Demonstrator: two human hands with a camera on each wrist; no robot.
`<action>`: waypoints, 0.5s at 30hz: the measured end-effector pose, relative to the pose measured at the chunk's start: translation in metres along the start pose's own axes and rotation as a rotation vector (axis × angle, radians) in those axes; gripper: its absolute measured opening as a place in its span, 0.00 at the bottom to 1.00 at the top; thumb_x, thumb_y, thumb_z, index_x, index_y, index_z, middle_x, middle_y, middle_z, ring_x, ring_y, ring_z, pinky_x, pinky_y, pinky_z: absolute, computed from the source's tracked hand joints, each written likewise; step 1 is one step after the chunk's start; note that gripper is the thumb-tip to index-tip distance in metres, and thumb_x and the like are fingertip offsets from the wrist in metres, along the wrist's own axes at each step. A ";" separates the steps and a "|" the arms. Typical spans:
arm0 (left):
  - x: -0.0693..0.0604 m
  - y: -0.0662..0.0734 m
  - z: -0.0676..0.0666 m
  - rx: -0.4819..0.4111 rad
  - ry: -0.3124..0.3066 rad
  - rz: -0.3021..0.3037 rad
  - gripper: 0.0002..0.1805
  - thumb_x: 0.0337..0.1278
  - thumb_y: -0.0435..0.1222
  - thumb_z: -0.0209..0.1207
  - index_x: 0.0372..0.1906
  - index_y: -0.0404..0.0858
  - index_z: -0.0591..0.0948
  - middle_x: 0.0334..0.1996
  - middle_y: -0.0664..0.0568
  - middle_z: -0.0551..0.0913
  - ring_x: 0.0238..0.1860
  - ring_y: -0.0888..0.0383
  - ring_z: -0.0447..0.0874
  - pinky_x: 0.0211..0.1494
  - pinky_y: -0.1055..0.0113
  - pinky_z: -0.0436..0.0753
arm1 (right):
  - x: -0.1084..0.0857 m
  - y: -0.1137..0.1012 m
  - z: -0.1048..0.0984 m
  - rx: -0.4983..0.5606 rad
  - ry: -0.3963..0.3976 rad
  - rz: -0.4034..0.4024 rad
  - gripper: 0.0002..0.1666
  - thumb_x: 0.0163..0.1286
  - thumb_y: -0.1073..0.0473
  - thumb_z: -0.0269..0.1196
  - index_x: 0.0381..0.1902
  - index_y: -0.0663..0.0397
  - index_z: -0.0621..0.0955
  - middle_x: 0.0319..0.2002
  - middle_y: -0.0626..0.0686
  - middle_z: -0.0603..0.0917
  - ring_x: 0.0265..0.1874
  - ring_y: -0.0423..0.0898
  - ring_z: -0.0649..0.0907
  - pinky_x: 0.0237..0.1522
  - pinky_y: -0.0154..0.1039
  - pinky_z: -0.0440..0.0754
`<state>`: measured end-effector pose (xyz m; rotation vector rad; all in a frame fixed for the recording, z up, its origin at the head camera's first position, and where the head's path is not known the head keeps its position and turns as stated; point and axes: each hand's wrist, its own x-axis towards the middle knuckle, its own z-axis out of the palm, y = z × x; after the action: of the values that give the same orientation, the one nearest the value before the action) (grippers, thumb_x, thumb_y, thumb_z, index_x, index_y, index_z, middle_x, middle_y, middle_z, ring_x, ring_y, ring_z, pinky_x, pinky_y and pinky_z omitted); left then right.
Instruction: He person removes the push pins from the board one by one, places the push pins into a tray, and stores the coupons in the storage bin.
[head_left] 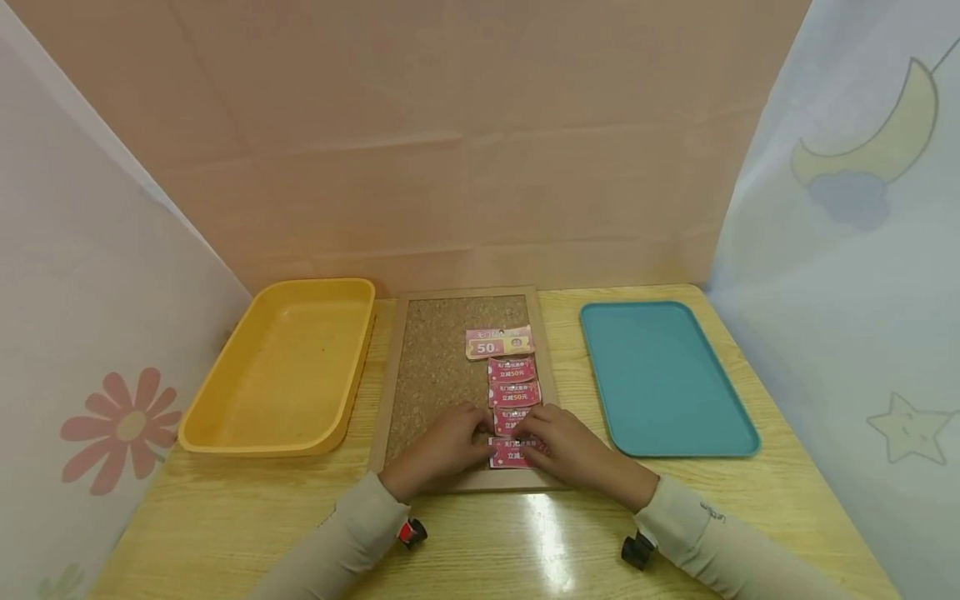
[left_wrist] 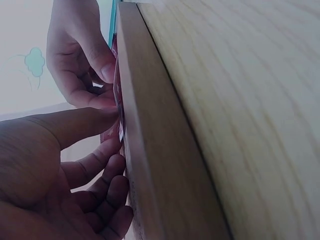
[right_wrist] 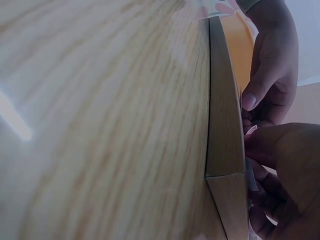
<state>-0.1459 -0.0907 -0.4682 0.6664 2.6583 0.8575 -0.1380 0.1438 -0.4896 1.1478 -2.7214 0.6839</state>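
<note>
Both hands are at the lowest pink coupon [head_left: 510, 452], near the bottom edge of a cork board [head_left: 435, 367]. The left hand [head_left: 453, 442] pinches its left end between thumb and fingers; in the left wrist view this hand [left_wrist: 75, 165] has its thumb at the coupon's edge. Over the right part lies the right hand [head_left: 566, 446], thumb and fingers bent round that end; the right wrist view shows this hand [right_wrist: 290, 170] close to the board's frame [right_wrist: 225, 110]. Several coupons form a column above, the topmost a larger one [head_left: 498, 342] marked 50.
A yellow bin [head_left: 281, 375] stands left of the board, and a teal tray [head_left: 670, 379] lies to its right. The wooden table [head_left: 480, 550] extends in front. Printed cloth walls rise on both sides, with a plain peach cloth behind.
</note>
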 end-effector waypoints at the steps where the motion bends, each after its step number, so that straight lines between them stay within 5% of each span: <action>1: 0.000 0.000 0.000 -0.004 0.001 -0.003 0.10 0.55 0.42 0.68 0.40 0.45 0.82 0.35 0.60 0.76 0.36 0.61 0.71 0.39 0.65 0.73 | 0.000 0.000 0.000 -0.002 0.004 -0.002 0.11 0.63 0.56 0.68 0.44 0.45 0.83 0.41 0.41 0.80 0.42 0.41 0.77 0.43 0.41 0.77; 15: 0.003 -0.005 0.006 -0.011 0.011 -0.016 0.09 0.53 0.41 0.69 0.36 0.46 0.80 0.32 0.59 0.73 0.36 0.59 0.69 0.37 0.65 0.72 | -0.001 -0.001 0.003 -0.006 0.001 0.032 0.09 0.64 0.55 0.67 0.43 0.42 0.83 0.41 0.40 0.79 0.41 0.39 0.76 0.42 0.41 0.76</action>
<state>-0.1483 -0.0902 -0.4763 0.6389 2.6627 0.8728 -0.1363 0.1429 -0.4925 1.1044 -2.7451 0.6803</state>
